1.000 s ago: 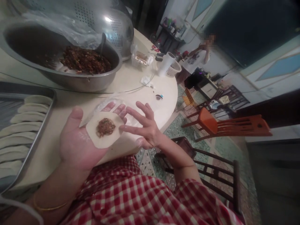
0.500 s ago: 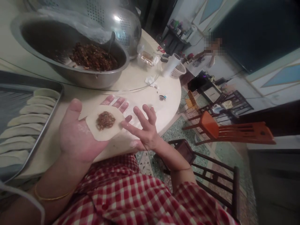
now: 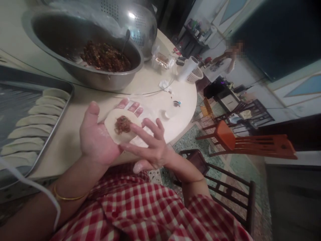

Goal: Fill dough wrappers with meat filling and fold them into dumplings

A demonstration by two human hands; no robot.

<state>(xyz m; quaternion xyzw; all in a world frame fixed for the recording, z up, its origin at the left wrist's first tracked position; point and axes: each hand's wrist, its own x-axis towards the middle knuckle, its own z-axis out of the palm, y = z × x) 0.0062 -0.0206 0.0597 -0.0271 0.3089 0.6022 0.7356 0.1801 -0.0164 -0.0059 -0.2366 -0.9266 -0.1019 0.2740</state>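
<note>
My left hand [image 3: 96,140] is palm up and supports a round dumpling wrapper [image 3: 112,129] across the palm and fingers. A mound of minced filling [image 3: 122,125] lies in the middle of the wrapper. My right hand [image 3: 151,144] has its fingers spread, one fingertip at the filling's right edge and another finger by the wrapper's lower edge; it grips nothing. To the left, a metal tray [image 3: 54,129] carries a row of several folded dumplings [image 3: 36,120]. Behind my hands, a large steel bowl [image 3: 100,82] contains dark minced filling [image 3: 106,57] and a spoon [image 3: 126,39].
Behind the bowl stands a perforated steel colander [image 3: 144,25]. On the table [image 3: 179,122] are a clear plastic pack [image 3: 162,62], a white roll [image 3: 187,68], a basket [image 3: 195,74] and crumpled tissue [image 3: 164,84]. Chairs [image 3: 223,135] stand at the right; a person [image 3: 218,68] is farther back.
My right hand's fingers have moved in over the wrapper, and a fingertip now meets the filling. The left hand with the wrapper appears slightly farther right, as the camera view has shifted.
</note>
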